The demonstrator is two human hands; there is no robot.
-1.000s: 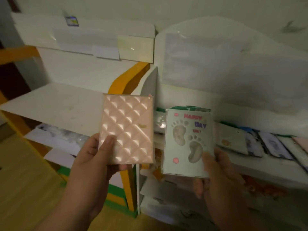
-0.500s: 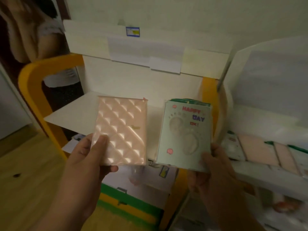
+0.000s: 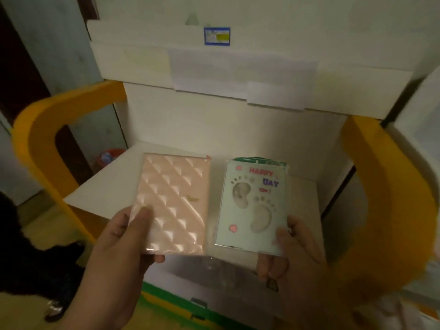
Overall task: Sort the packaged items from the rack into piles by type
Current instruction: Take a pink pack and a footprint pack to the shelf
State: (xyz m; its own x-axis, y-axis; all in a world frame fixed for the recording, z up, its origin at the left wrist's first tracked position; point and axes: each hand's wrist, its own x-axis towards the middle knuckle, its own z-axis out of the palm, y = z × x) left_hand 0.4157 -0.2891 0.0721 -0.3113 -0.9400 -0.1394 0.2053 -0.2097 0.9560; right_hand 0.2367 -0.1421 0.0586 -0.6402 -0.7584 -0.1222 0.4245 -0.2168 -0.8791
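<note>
My left hand (image 3: 119, 248) grips a pink quilted packaged item (image 3: 172, 206) by its lower left corner, thumb on its face. My right hand (image 3: 289, 256) holds a pale green packaged card (image 3: 254, 206) printed with two footprints and "HAPPY DAY", thumb on its lower right corner; a green-edged package shows behind its top edge. Both items are held upright side by side above the white shelf (image 3: 114, 184) of a rack with orange side frames (image 3: 40, 139).
The rack's white back panel (image 3: 214, 120) and upper ledge with a blue label (image 3: 216, 36) stand behind. A lower shelf (image 3: 202, 279) with a green base sits under the hands. A dark shape (image 3: 28, 258) lies on the floor at left. A second orange frame (image 3: 390, 198) is at right.
The view has swung left from the right rack with its row of packages to the left rack; both hands carried their items along and now hold them over the white shelf.
</note>
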